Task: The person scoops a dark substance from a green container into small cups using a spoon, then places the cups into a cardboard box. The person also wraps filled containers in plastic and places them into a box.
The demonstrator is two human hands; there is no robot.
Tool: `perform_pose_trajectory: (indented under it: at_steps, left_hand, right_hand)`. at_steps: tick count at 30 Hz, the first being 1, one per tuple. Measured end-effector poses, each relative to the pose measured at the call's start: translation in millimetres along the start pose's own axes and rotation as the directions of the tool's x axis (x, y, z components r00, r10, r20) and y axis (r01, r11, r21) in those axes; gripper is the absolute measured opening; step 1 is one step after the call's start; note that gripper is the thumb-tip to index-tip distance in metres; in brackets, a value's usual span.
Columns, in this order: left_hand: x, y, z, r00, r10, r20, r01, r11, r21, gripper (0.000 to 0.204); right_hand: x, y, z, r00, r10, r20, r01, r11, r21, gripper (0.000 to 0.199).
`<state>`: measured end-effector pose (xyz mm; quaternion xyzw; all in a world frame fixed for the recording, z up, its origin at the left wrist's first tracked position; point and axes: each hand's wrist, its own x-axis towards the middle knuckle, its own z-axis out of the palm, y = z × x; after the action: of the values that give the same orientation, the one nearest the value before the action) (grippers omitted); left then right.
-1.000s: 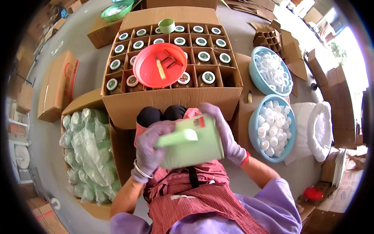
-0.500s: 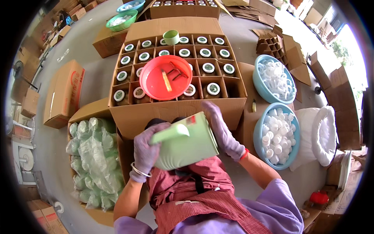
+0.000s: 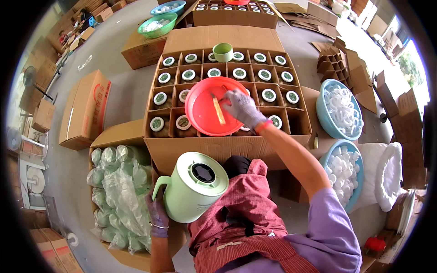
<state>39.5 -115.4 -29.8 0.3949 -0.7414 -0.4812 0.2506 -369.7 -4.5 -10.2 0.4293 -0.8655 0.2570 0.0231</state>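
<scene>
1. At the bottom centre of the frame sits the person's lap, in a red striped apron (image 3: 246, 218) with a purple sleeve (image 3: 327, 232) at lower right.
2. The left hand (image 3: 157, 211), in a purple glove, is closed around the lower side of a pale green jug (image 3: 195, 186) just left of centre; the jug's round top with its dark opening faces the camera, handle to the left.
3. At lower left, touching the jug's side of the frame, an open carton holds jugs wrapped in clear plastic bags (image 3: 118, 191).
4. At right, two light blue basins (image 3: 341, 109) hold white lids, one above the other.
5. In the centre stands a large divided carton (image 3: 218, 145) with a jug in nearly every cell.
6. A red-orange plastic bowl (image 3: 205, 113) rests on top of those jugs.
7. The right hand (image 3: 243, 108), gloved, reaches into the bowl, fingers curled at the upper end of a thin yellowish stick (image 3: 219, 110); whether it grips it I cannot tell.
8. A small green cup (image 3: 223, 52) stands at the carton's far row.
</scene>
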Motion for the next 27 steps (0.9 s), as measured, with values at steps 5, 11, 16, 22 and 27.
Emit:
perform_pose_trajectory:
  at_steps: [5,11,16,22,27]
  left_hand:
    - [15,-19,0,0.977,0.158,0.142,-0.193,0.94,0.28,0.024]
    - [36,-22,4,0.97,0.093,0.225,-0.085,0.995,-0.047,0.02]
    - [60,-1,15,0.878,0.09,0.47,0.016,0.976,-0.217,0.039]
    - [50,50,27,0.738,-0.047,0.673,0.361,0.871,-0.335,0.041]
    - [52,38,25,0.492,-0.027,0.87,0.597,0.738,-0.315,0.037]
  right_hand:
    - [48,45,33,0.952,0.285,0.108,-0.216,0.882,-0.419,0.025]
    - [22,-9,-38,0.856,0.383,0.348,-0.498,0.792,0.354,0.025]
    - [-67,-79,-92,0.844,-0.477,0.244,0.211,0.714,0.667,0.018]
    - [-112,-113,-105,0.533,-0.836,-0.127,0.84,0.542,-0.041,0.018]
    - [-125,-108,-109,0.346,-0.928,-0.14,0.93,0.32,0.179,0.026]
